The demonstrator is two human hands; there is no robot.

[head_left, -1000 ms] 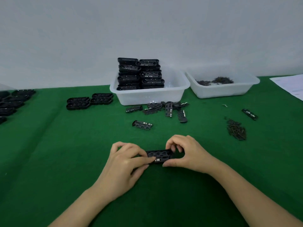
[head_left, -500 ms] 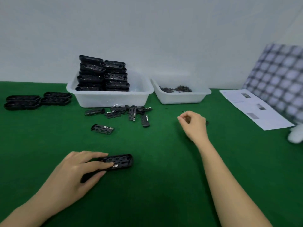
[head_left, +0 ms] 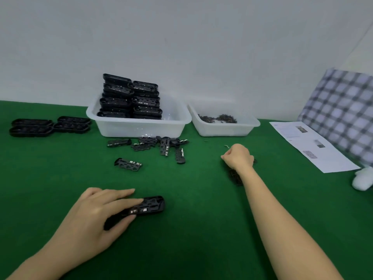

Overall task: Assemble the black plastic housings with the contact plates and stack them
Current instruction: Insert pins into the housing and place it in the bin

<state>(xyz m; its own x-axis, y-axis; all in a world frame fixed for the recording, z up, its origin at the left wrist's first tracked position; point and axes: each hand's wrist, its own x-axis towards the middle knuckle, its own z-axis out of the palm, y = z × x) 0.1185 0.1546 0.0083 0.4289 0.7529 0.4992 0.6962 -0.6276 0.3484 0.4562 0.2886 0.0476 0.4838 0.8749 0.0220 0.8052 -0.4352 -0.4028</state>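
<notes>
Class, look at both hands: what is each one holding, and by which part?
The left hand holds the black housing by its left end. The right hand is curled; what it holds cannot be told.

Green bench with black parts and white tubs

The flat cloth-covered bench [head_left: 201,229] is dark green all over. The long plastic housing [head_left: 150,206] is black with small silver bits on it, and the loose plastic pieces [head_left: 161,146] are black too. The two see-through plastic tubs [head_left: 141,128] look milky white. The flat paper sheet [head_left: 310,146] is white with grey marks. The soft checked cloth [head_left: 343,110] has dark blue and pale squares. The plain wall [head_left: 181,37] is light grey.
</notes>
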